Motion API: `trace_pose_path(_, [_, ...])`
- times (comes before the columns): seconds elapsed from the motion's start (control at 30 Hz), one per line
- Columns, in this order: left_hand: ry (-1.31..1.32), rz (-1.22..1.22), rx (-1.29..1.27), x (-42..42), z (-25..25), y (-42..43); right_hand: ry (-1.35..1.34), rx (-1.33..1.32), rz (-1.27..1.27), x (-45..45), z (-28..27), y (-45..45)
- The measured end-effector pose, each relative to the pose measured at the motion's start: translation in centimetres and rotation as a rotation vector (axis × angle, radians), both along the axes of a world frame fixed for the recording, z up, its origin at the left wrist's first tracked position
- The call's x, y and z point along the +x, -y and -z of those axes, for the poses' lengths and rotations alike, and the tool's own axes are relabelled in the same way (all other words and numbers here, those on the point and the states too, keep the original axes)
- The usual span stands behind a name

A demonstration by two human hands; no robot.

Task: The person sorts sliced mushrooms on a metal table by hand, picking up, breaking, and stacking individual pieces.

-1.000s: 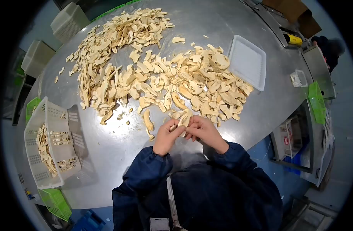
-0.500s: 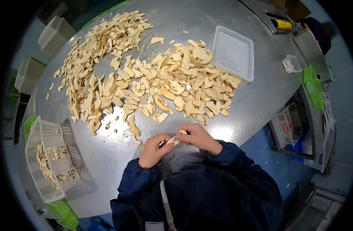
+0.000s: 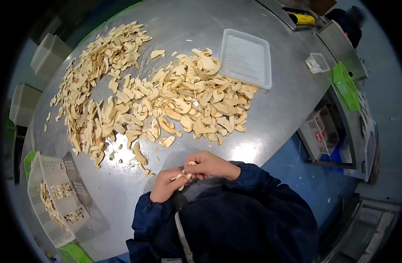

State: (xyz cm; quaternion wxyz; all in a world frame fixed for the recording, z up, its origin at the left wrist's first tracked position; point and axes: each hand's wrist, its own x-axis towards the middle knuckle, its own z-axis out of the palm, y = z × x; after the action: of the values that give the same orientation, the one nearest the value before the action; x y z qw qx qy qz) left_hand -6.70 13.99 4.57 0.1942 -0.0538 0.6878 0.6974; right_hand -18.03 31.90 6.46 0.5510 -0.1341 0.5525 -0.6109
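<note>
My left hand (image 3: 166,184) and my right hand (image 3: 212,165) meet in front of my body, just over the near edge of the metal table (image 3: 280,127). Between their fingertips is a pale mushroom slice (image 3: 181,177), pinched from both sides and partly covered by the fingers. Beyond the hands spreads a large heap of mushroom slices (image 3: 183,105), cream with browner edges. One long slice (image 3: 139,154) lies apart at the near side of the heap, close to my left hand.
A white plastic tray (image 3: 245,59) borders the heap's right side. At the left stands a white perforated basket (image 3: 38,206) with slices inside. A small clear container (image 3: 317,63) and a green basket (image 3: 345,85) are on the right. Another person (image 3: 346,24) is at the far right.
The view has shifted, so the table and heap appear farther left. Both hands are still together at the slice, whose angle between the fingers has changed.
</note>
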Motion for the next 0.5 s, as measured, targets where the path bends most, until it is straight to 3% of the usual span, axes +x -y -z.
trace_pose_path(0.03, [0.016,0.012,0.014,0.2,0.5,0.3,0.011,-0.001,0.058,-0.1,0.3,-0.1])
trace_pose_path(0.13, [0.148,-0.162,0.837,0.2,2.8,0.5,-0.178,-0.029,0.149,0.2,-0.5,-0.4])
trace_pose_path(0.17, [0.272,-0.272,0.906,0.5,2.9,0.1,-0.278,-0.043,0.165,0.5,-1.2,-0.4])
trace_pose_path(0.2, [0.398,-0.384,0.971,-0.2,-0.2,-1.6,-0.543,-0.109,0.143,0.9,-2.1,-0.5])
trace_pose_path(0.23, [0.526,-0.498,1.031,-0.6,-1.8,-2.7,-0.665,-0.008,0.256,0.5,-2.1,-0.8])
trace_pose_path(0.37, [0.446,-0.314,1.208,0.6,2.9,-2.9,-1.137,0.512,0.756,-4.8,-0.1,-4.5])
trace_pose_path(0.43, [0.417,-0.244,1.279,0.5,3.3,-3.2,-1.284,0.825,0.680,-6.9,0.8,-6.9])
trace_pose_path(0.5, [0.385,-0.198,1.338,0.3,3.4,-3.8,-1.309,0.832,0.622,-7.0,1.5,-6.8])
